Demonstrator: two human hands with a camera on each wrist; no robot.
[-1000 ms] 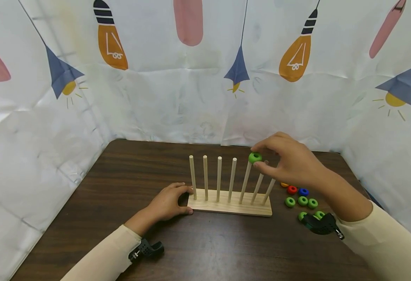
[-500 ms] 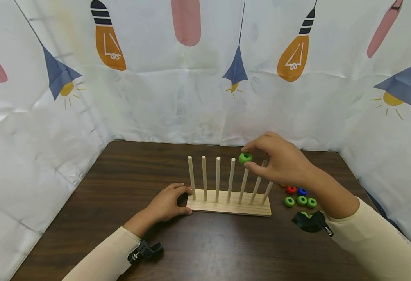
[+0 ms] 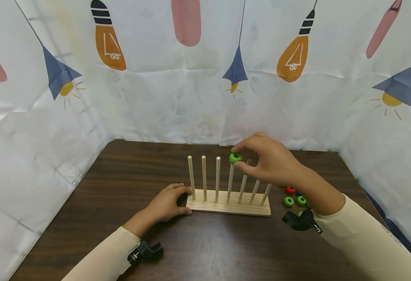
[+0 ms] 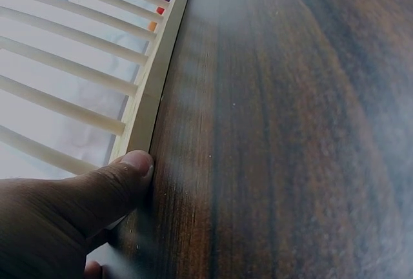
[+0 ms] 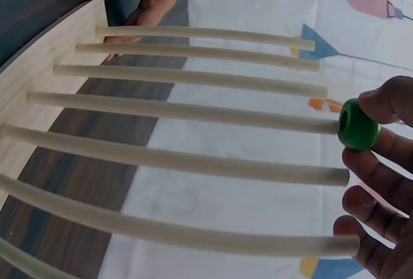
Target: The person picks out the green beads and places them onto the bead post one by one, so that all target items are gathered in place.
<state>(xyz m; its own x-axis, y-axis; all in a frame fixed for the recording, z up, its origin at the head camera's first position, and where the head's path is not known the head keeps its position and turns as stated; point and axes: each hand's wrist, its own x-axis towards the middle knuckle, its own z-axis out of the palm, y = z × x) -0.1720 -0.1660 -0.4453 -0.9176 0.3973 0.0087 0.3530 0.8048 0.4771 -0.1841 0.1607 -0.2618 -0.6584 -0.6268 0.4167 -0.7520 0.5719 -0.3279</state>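
Observation:
A light wooden peg stand (image 3: 212, 207), with several upright pegs along its base, stands on the dark table. My left hand (image 3: 167, 202) grips the base's left end, thumb on the front edge and fingers behind. In the left wrist view that thumb (image 4: 132, 169) presses on the wood. My right hand (image 3: 274, 162) pinches a green bead (image 3: 235, 158) between thumb and fingers, at the top of the middle peg. From the right wrist view the bead (image 5: 359, 125) is at that peg's tip, its hole facing the peg; whether it is threaded I cannot tell.
Right of the stand lie several loose green beads (image 3: 288, 201) and a red bead (image 3: 290, 190); orange and blue ones are partly hidden by my right arm. A white printed cloth (image 3: 156, 105) hangs behind the brown table (image 3: 226, 249).
My right hand has moved left with the green bead, from above a peg on the right to the middle peg. My left hand has stayed on the stand's end.

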